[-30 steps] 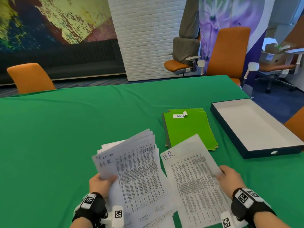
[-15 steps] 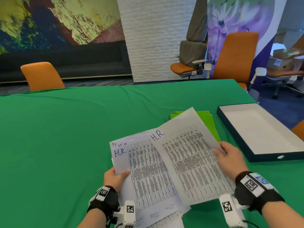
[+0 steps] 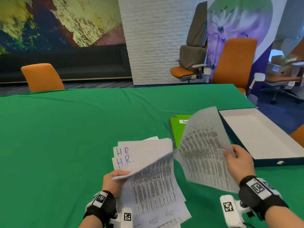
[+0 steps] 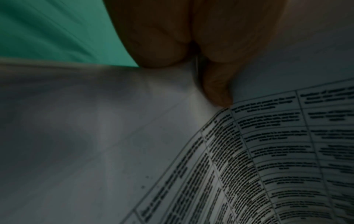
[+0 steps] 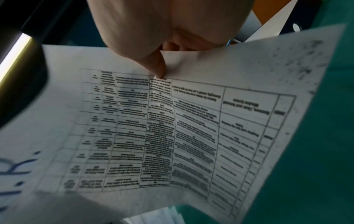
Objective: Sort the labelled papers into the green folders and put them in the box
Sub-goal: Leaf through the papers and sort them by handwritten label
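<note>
My left hand [image 3: 115, 176] grips a fanned stack of printed papers [image 3: 153, 178] by its left edge; the top corners read "H.R." in blue ink. In the left wrist view the thumb [image 4: 216, 84] presses on the stack [image 4: 268, 151]. My right hand [image 3: 236, 160] pinches a single printed sheet [image 3: 204, 150], tilted up steeply just right of the stack. The right wrist view shows that sheet [image 5: 191, 128] pinched between thumb and fingers [image 5: 159, 68]. The green folders [image 3: 176, 130] lie behind the sheet, partly hidden. An open, shallow dark box [image 3: 256, 134] lies to their right.
A green cloth covers the table [image 3: 65, 129]. Orange chairs stand at the far left [image 3: 42, 77] and far right [image 3: 235, 63] edges. A white brick pillar [image 3: 153, 40] rises beyond the table.
The right hand has lifted its sheet off the table, passed it over the stack, and now holds it tilted up steeply beside the stack. The left hand's stack has risen slightly.
</note>
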A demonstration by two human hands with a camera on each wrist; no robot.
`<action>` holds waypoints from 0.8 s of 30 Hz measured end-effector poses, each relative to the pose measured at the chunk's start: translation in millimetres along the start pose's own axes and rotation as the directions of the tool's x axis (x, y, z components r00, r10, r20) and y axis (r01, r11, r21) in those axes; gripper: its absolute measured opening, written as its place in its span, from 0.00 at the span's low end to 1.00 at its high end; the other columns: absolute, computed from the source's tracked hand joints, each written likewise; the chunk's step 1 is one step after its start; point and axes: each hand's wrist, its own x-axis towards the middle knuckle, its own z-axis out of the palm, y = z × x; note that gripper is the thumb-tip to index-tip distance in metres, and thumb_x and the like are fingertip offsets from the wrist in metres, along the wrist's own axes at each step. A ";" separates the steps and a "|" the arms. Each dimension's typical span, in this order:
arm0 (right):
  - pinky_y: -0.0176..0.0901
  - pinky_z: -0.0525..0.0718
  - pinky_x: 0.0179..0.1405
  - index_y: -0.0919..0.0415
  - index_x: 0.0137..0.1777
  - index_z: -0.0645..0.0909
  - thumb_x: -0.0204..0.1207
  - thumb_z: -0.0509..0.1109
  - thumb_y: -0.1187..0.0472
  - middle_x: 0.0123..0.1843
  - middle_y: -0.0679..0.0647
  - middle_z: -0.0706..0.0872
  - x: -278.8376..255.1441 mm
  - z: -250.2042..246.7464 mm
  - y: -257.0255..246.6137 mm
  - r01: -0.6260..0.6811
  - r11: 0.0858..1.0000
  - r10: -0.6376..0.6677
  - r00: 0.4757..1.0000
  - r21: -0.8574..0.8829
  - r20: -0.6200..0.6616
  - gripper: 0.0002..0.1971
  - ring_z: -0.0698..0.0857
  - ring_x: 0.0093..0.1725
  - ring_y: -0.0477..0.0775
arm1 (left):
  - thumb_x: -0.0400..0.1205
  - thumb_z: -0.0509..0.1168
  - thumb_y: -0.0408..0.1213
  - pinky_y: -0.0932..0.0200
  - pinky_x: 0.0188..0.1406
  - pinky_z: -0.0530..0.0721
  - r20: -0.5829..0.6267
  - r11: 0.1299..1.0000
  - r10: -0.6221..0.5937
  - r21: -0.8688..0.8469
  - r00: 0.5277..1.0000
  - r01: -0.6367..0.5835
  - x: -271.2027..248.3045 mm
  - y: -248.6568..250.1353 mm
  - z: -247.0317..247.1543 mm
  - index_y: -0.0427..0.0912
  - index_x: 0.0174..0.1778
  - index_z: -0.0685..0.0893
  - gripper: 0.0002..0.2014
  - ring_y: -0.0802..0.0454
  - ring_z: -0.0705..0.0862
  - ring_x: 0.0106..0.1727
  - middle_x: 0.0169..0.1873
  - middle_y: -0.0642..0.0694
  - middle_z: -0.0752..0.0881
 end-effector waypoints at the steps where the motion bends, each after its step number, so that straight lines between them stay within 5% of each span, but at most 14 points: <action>1: 0.56 0.85 0.47 0.53 0.48 0.82 0.80 0.64 0.62 0.45 0.56 0.87 1.7 -1.2 -2.4 -0.003 1.000 0.003 1.000 0.023 -0.021 0.06 0.85 0.44 0.61 | 0.67 0.70 0.14 0.54 0.39 0.86 0.011 0.998 -0.005 -0.056 1.000 0.005 -0.5 1.0 2.7 0.38 0.22 0.88 0.15 0.41 0.85 0.38 0.29 0.41 0.89; 4: 0.55 0.81 0.50 0.57 0.48 0.82 0.81 0.61 0.63 0.47 0.57 0.86 9.2 -3.8 -12.8 0.060 0.998 -0.058 0.995 0.011 -0.084 0.08 0.83 0.47 0.61 | 0.66 0.67 0.13 0.59 0.30 0.87 0.037 0.993 -0.010 -0.116 0.999 0.014 -0.8 1.9 12.3 0.36 0.21 0.88 0.15 0.41 0.87 0.33 0.29 0.39 0.89; 8: 0.52 0.76 0.49 0.56 0.50 0.81 0.82 0.58 0.60 0.47 0.55 0.85 19.6 -8.1 -29.5 0.109 0.993 -0.113 0.985 -0.034 -0.128 0.09 0.81 0.49 0.60 | 0.69 0.63 0.08 0.69 0.23 0.83 0.069 0.996 0.010 -0.086 0.998 -0.004 0.1 1.2 19.1 0.31 0.23 0.85 0.17 0.56 0.86 0.23 0.20 0.45 0.87; 13: 0.55 0.81 0.51 0.53 0.50 0.82 0.77 0.59 0.61 0.46 0.58 0.86 33.5 -16.3 -36.8 0.097 0.975 -0.123 0.985 -0.200 -0.120 0.10 0.82 0.48 0.66 | 0.76 0.68 0.24 0.80 0.27 0.76 0.108 0.987 0.033 0.156 0.994 -0.049 2.7 3.3 17.9 0.49 0.25 0.78 0.18 0.72 0.80 0.23 0.18 0.59 0.81; 18: 0.54 0.82 0.53 0.55 0.49 0.83 0.77 0.63 0.57 0.47 0.57 0.87 40.0 -18.9 -37.9 0.071 0.935 -0.043 0.995 -0.346 0.087 0.08 0.84 0.47 0.63 | 0.74 0.70 0.20 0.67 0.33 0.78 0.080 0.960 0.068 0.265 0.994 -0.088 -1.8 4.8 9.9 0.44 0.29 0.84 0.14 0.54 0.82 0.32 0.25 0.52 0.85; 24: 0.53 0.80 0.48 0.65 0.45 0.81 0.78 0.60 0.61 0.47 0.68 0.85 49.4 -32.7 -40.7 0.016 0.962 -0.044 0.994 -0.272 -0.099 0.10 0.81 0.46 0.69 | 0.72 0.71 0.21 0.45 0.55 0.83 0.077 0.975 -0.014 0.224 0.997 -0.003 7.3 -8.4 1.3 0.35 0.42 0.88 0.07 0.39 0.87 0.49 0.43 0.37 0.90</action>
